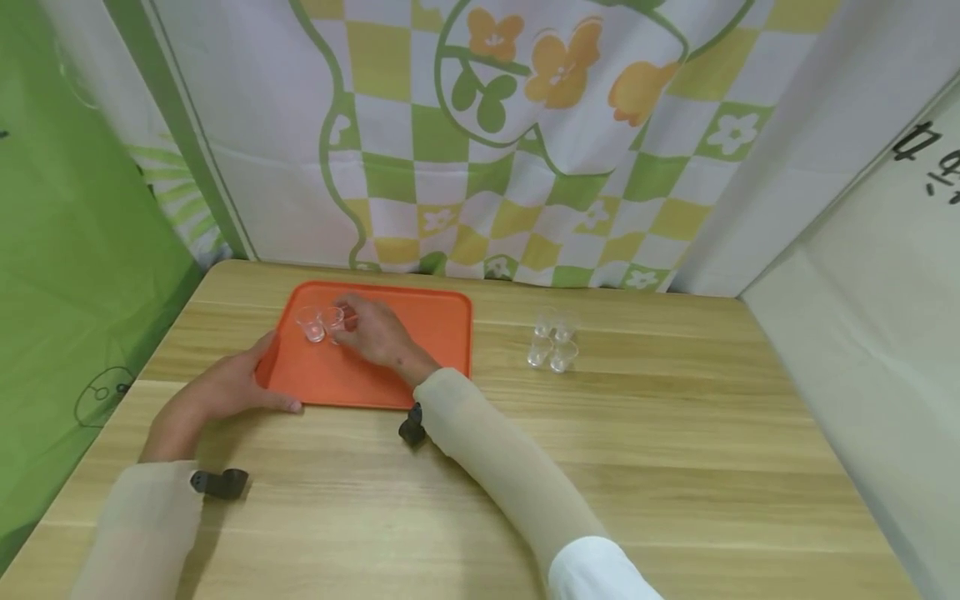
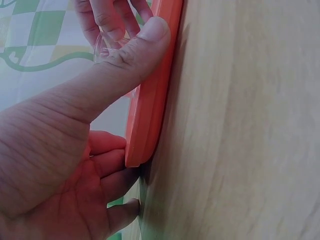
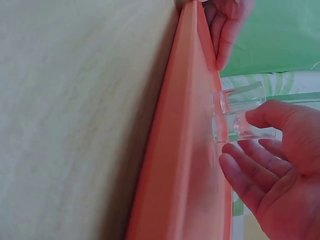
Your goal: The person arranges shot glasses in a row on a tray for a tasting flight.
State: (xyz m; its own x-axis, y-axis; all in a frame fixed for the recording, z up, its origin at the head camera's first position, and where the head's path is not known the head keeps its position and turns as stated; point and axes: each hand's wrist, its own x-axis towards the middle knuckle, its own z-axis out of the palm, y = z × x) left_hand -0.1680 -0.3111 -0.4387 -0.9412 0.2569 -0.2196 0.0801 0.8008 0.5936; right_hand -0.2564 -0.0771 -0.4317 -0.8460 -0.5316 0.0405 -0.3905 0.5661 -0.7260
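Observation:
Near the left side of the orange tray (image 1: 390, 367), two small clear shot glasses stand close together. My right hand (image 1: 378, 333) reaches over the tray and holds the right-hand shot glass (image 3: 257, 131) between thumb and fingers. Just left of it is the other shot glass (image 1: 311, 325). At the tray's front left corner rests my left hand (image 1: 236, 383). Its thumb (image 2: 135, 50) lies along the front wall, and the fingertips (image 2: 117, 142) touch the left edge.
Several more clear shot glasses (image 1: 555, 342) stand in a cluster on the wooden table (image 1: 675, 450), right of the tray. A patterned curtain (image 1: 525, 192) hangs behind the table. Green sheeting (image 1: 75, 250) is at the left, a white wall (image 1: 862, 267) at the right.

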